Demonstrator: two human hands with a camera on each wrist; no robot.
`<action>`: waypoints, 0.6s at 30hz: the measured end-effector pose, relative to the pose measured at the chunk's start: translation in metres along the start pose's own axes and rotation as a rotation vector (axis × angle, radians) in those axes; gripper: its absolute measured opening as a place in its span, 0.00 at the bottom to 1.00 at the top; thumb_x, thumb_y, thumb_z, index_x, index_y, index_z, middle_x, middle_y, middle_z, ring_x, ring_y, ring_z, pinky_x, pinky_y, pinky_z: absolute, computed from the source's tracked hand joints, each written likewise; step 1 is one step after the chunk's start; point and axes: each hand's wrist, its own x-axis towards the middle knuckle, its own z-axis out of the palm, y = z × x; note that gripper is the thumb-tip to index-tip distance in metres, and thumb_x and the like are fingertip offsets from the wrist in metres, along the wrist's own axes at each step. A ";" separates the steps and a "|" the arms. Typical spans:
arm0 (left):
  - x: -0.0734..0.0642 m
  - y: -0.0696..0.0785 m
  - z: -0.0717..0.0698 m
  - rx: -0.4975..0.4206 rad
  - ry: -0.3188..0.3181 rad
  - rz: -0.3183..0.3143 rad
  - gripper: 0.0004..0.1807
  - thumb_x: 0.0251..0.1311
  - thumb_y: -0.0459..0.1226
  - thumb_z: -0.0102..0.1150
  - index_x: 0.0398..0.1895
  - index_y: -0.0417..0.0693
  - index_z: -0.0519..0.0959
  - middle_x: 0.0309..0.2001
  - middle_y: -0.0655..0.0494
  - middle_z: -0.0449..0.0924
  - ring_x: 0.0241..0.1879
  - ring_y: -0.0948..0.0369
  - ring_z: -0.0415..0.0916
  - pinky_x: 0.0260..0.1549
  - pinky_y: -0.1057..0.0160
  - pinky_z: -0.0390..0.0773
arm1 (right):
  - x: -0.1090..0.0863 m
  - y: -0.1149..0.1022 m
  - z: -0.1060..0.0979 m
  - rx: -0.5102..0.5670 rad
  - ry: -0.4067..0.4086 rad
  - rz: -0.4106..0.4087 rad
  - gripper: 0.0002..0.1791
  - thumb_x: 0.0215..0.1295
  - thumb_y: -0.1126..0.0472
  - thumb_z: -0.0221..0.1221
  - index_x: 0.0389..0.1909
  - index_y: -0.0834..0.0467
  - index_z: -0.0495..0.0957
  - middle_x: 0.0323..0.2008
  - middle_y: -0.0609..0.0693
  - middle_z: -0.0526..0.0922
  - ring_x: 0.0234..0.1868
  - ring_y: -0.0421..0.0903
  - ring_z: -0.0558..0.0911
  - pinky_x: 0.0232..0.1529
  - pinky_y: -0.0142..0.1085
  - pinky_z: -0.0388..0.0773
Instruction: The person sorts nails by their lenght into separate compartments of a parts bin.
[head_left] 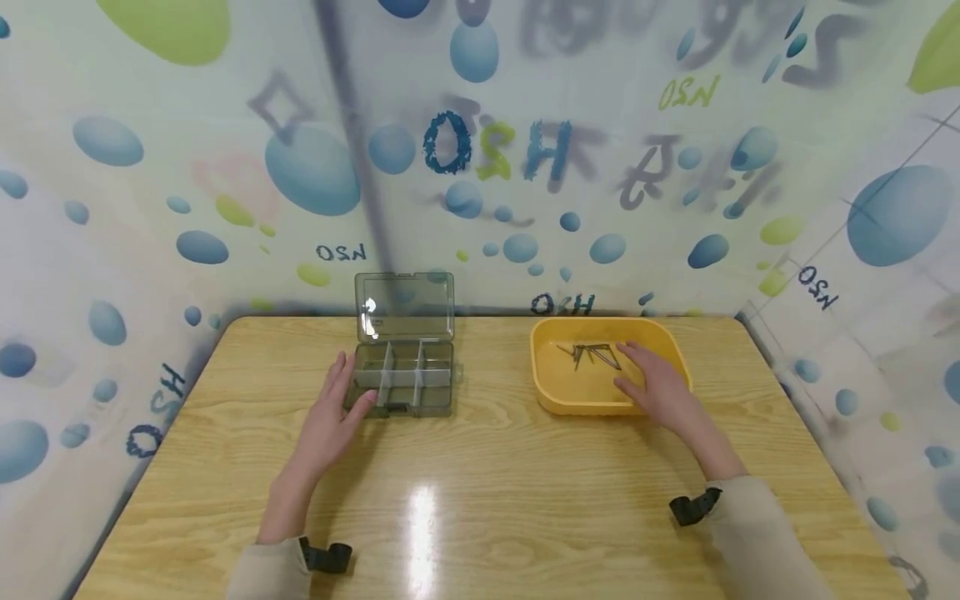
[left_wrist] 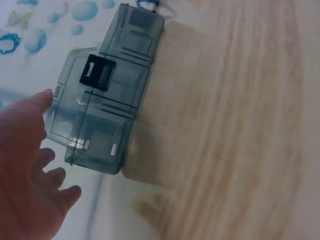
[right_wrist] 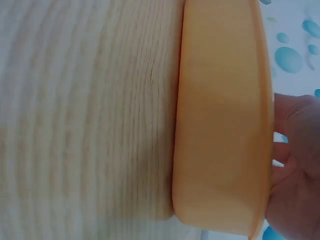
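A smoky see-through compartment box (head_left: 402,398) stands at the back left, its lid (head_left: 405,307) raised against the backdrop. Thin dividers split it, and no contents show inside. My left hand (head_left: 327,423) is at the box's left side, thumb near the front corner and fingers spread. In the left wrist view, a black latch (left_wrist: 98,72) sits on the box's front. At the back right is a yellow plastic tray (head_left: 592,408) holding several thin, dark, nail-like metal pieces (head_left: 597,353). Over the tray's right side reaches my right hand (head_left: 660,390), fingertips beside those pieces, thumb apart from the fingers.
Both containers stand on a wood-grain table (head_left: 495,492) close to its back edge. Behind it hangs a patterned backdrop (head_left: 510,208) with blue and green drops, which also runs along both sides. A black wrist camera (head_left: 327,557) sits on each sleeve.
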 end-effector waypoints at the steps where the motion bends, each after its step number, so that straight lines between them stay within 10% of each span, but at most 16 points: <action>1: 0.000 -0.001 0.001 -0.037 0.001 -0.010 0.41 0.79 0.49 0.50 0.84 0.46 0.45 0.82 0.42 0.36 0.78 0.35 0.39 0.70 0.29 0.47 | 0.003 0.001 0.000 0.030 -0.008 0.002 0.32 0.74 0.62 0.61 0.73 0.71 0.64 0.71 0.75 0.63 0.67 0.74 0.67 0.64 0.65 0.67; 18: -0.005 -0.018 0.008 -0.183 0.045 -0.055 0.39 0.77 0.41 0.56 0.81 0.36 0.49 0.79 0.33 0.45 0.77 0.37 0.47 0.72 0.40 0.54 | 0.040 0.026 0.000 0.117 -0.137 0.040 0.23 0.71 0.68 0.60 0.62 0.77 0.72 0.54 0.72 0.80 0.52 0.66 0.81 0.53 0.58 0.79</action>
